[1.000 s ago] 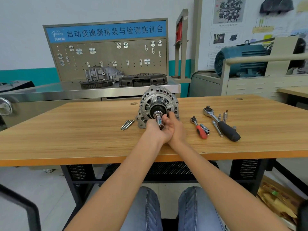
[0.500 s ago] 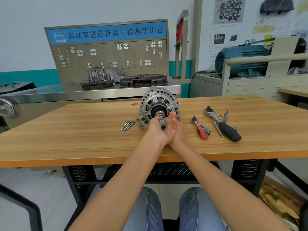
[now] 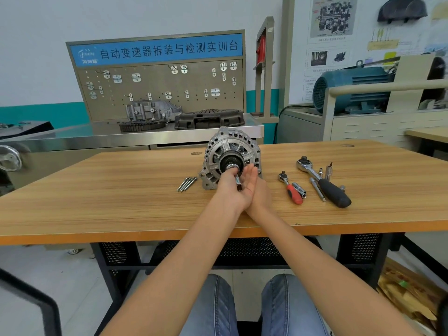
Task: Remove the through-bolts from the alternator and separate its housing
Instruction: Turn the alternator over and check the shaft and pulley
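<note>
Hands meet at my twelve o'clock on the desk (image 3: 121, 204): my left hand (image 3: 229, 187) pinches a small socket (image 3: 238, 183) at the alternator (image 3: 231, 156) shaft, my right hand (image 3: 254, 187) flat-fingered beside it, bolts (image 3: 187, 184) at ten o'clock.

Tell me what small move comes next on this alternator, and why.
Probably grip the alternator housing with both hands and try pulling its halves apart. Four through-bolts already lie on the table beside it, and the left hand and right hand are at its shaft.
</note>
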